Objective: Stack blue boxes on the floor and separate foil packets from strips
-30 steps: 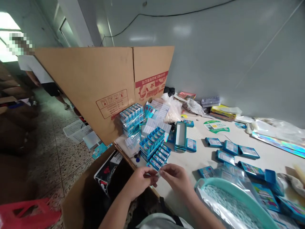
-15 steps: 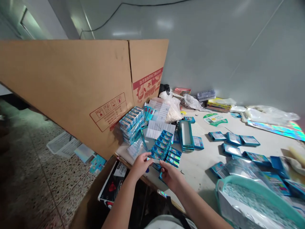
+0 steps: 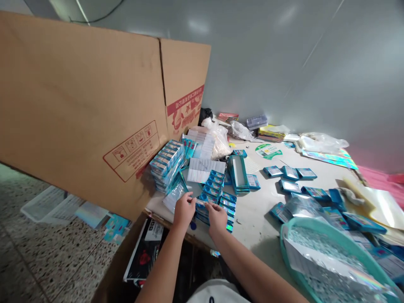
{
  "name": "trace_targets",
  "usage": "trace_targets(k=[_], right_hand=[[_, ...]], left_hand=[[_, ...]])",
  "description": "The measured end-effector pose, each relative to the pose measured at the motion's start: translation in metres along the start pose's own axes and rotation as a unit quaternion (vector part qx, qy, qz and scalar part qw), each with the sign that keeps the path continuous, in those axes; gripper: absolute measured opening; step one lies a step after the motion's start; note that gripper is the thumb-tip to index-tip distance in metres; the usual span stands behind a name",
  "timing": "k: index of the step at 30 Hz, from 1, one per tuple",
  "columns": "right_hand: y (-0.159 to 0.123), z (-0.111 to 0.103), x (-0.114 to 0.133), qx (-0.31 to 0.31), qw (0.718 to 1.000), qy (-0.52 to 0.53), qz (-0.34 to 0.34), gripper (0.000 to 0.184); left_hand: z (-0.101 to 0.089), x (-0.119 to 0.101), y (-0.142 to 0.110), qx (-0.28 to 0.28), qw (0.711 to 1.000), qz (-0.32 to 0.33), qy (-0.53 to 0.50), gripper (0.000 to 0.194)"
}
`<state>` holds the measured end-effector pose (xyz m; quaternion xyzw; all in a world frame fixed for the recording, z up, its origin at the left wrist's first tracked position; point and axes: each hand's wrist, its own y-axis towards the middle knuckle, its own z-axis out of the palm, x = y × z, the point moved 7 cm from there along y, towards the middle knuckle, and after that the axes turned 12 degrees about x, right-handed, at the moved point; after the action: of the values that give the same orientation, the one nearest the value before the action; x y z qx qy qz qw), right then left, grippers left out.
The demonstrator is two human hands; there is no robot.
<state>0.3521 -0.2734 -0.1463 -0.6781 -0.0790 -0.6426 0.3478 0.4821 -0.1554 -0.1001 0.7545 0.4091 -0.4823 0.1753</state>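
Observation:
Between my left hand (image 3: 184, 209) and my right hand (image 3: 217, 216) is a small pale strip (image 3: 200, 203), pinched at both ends by fingertips. What exactly it is, I cannot make out. It is held over the near end of a row of small blue packs (image 3: 211, 188) with round dark-blue spots. A second row of similar packs (image 3: 228, 203) lies just to the right, by my right hand. Close to my left hand are clear plastic sleeves (image 3: 174, 197). White printed sheets (image 3: 206, 170) lie beyond the packs.
A large cardboard sheet (image 3: 132, 84) stands along the table's left side, beside a wrapped stack of boxes (image 3: 167, 160). Open blue trays (image 3: 239, 173) stand at mid-table. Several blue boxes (image 3: 289, 172) and a teal basket of small pieces (image 3: 285, 240) are at right.
My view has turned to the right and slightly down. Both hands, still pinching the strip, are a little farther in over the near end of the packs.

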Motion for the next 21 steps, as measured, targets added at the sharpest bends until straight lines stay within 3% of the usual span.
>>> trace_targets(k=[7,11,15,18,21], right_hand=[[-0.007,0.0,0.006,0.026,0.994,-0.092,-0.059,0.025],[-0.011,0.001,0.006,0.037,0.992,-0.1,-0.071,0.029],[-0.013,0.0,0.002,0.037,0.997,-0.057,-0.038,0.038],[-0.011,-0.015,0.009,0.066,0.997,-0.021,0.016,0.049],[-0.015,-0.059,0.027,0.14,0.988,0.017,0.064,0.06]], left_hand=[[0.008,0.032,0.008,0.002,0.994,-0.05,-0.099,0.037],[0.025,0.067,0.016,0.038,0.979,-0.103,-0.174,0.036],[0.041,0.105,0.008,0.052,0.967,-0.151,-0.199,0.023],[0.048,0.122,-0.01,0.027,0.968,-0.152,-0.198,0.017],[0.046,0.13,-0.041,-0.022,0.974,-0.132,-0.181,0.017]])
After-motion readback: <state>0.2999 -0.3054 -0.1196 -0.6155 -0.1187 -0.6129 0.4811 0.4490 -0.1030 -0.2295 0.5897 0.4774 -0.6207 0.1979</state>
